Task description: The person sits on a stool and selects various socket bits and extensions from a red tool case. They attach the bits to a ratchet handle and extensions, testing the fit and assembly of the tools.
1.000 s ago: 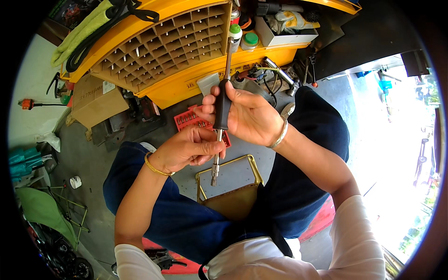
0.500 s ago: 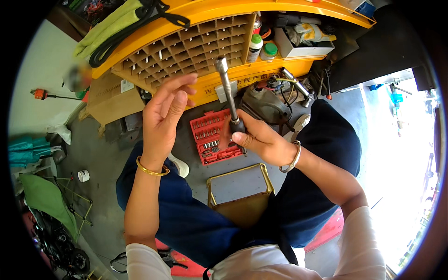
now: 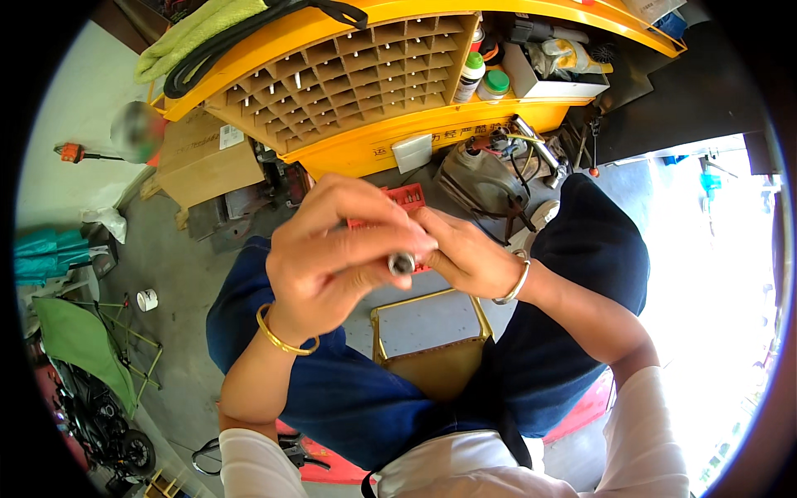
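Observation:
Both of my hands meet in front of me around a ratchet wrench (image 3: 402,264), whose round metal end points up at me. My left hand (image 3: 320,253) has its thumb and fingers closed about that end; it is a little blurred. My right hand (image 3: 473,249) is closed on the rest of the tool, which the fingers mostly hide. Beneath the hands lies an open red socket case (image 3: 407,197), largely covered by them.
A yellow cabinet (image 3: 349,158) with a cardboard compartment rack (image 3: 332,79) stands ahead. Bottles with green caps (image 3: 496,83) and a white box (image 3: 552,87) sit on its shelf. A grey-brown machine part (image 3: 481,178) lies on the floor. A gold-framed stool (image 3: 432,365) is between my knees.
The ratchet wrench has swung from upright to pointing at me. My left hand, apart from it earlier, has come right and down and closed around its end.

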Tool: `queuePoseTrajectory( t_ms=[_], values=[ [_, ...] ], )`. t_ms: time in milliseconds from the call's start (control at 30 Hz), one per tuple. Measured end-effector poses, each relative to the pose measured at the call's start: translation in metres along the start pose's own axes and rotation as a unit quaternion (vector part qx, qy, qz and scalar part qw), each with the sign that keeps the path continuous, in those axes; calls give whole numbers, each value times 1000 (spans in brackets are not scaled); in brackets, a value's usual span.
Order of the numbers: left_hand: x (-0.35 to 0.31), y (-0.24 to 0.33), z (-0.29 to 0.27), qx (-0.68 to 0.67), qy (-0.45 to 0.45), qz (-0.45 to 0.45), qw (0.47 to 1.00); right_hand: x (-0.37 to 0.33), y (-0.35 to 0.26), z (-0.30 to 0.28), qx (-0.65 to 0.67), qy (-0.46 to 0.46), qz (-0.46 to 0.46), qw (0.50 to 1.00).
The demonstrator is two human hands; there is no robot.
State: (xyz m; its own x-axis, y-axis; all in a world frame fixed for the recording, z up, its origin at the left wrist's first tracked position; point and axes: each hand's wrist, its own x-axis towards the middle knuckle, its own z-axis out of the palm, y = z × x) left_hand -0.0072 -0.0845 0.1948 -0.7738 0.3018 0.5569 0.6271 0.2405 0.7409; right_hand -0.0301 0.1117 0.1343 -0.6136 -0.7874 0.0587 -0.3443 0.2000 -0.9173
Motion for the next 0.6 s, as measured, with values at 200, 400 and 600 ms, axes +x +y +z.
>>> queuePoseTrajectory(
  t_ms=[200,400,600],
  values=[
    [-7,10,9,89,-7,99,991,9,12,9,4,84,-108,991],
    [-7,11,10,110,6,113,987,11,11,12,-1,85,-96,992],
    [-7,18,12,98,18,71,993,11,14,12,-19,78,-93,992]
  ],
)
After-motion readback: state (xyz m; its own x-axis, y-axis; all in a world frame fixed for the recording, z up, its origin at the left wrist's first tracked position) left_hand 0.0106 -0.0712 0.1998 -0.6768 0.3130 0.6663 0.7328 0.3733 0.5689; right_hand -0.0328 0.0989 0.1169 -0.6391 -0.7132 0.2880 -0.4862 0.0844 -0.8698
